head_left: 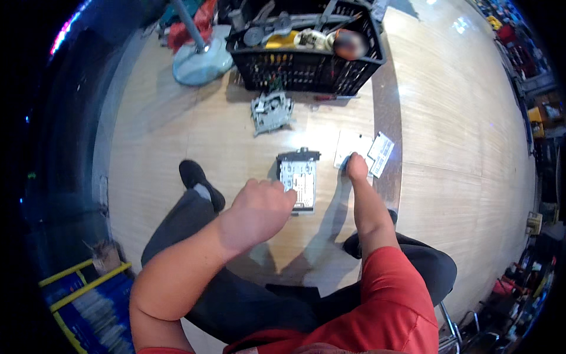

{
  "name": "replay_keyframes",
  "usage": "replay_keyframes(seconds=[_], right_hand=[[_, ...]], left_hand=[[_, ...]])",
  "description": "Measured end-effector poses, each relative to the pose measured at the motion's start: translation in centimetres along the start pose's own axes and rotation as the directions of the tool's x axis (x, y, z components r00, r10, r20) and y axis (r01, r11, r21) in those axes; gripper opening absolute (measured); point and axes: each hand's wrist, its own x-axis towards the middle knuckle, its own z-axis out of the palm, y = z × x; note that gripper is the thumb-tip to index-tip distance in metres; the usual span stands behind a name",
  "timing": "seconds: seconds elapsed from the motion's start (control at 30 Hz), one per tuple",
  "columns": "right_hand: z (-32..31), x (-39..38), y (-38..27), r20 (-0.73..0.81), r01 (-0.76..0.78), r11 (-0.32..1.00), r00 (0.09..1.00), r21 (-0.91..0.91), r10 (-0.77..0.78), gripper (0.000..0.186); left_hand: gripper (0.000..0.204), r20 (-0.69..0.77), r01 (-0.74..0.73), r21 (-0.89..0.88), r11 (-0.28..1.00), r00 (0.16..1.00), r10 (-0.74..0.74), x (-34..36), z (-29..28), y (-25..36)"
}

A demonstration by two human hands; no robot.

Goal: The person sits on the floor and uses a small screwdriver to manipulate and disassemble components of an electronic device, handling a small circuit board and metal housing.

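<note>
view: seen from above; the person is seated, dark trousers and red sleeves visible, one dark shoe [200,180] planted on the wooden floor [471,118].
left hand [259,212]: curled into a loose fist, raised over the floor, knuckles at the lower left corner of the metal unit; whether anything is pinched inside cannot be told.
right hand [356,166]: reached down to the floor, fingers closed on a small blue item [345,160] (too small to identify), just beside the white papers.
metal unit [298,180]: rectangular silver chassis with a dark front end, laid flat on the floor between the two hands, dark end pointed away from the person.
white papers [368,150]: two or three printed sheets laid on the floor to the right of the unit, touched at the lower edge by the right hand.
grey mechanism [272,111]: a separate metal assembly, laid on the floor beyond the unit, just in front of the crate.
black crate [306,65]: plastic lattice basket at the far side, filled with mixed parts and tools (contents not resolved).
fan base [200,62]: round pale base with a slanted pole, left of the crate.
blue-yellow rack [88,295]: seen at lower left, well apart from the hands.
</note>
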Motion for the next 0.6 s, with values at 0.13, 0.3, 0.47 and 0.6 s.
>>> replay_keyframes(seconds=[0.13, 0.3, 0.47, 0.6], right_hand=[[-1.0, -0.3, 0.1, -0.055, -0.003, 0.999, 0.998, 0.037, 0.005, 0.018], [-3.6, -2.0, -2.0, -0.239, 0.073, 0.971, 0.971, 0.228, -0.017, 0.015], [-10.0, -4.7, -10.1, -0.435, 0.379, 0.779, 0.887, 0.499, -0.153, 0.014], [-19.4, -10.2, -17.8, -0.478, 0.547, 0.577, 0.831, 0.607, -0.285, 0.012]], left_hand=[[0.026, 0.128, -0.012, -0.133, 0.991, 0.991, 0.029, 0.8, -1.9, 0.1], [0.027, 0.1, -0.046, -0.144, 0.989, 0.993, 0.061, 1.4, -2.5, 0.4], [0.028, 0.095, -0.012, -0.114, 0.993, 0.995, 0.023, 1.1, -2.7, 0.1], [0.032, -0.035, 0.085, -0.197, 0.977, 0.995, -0.094, 0.8, -3.5, 0.6]])
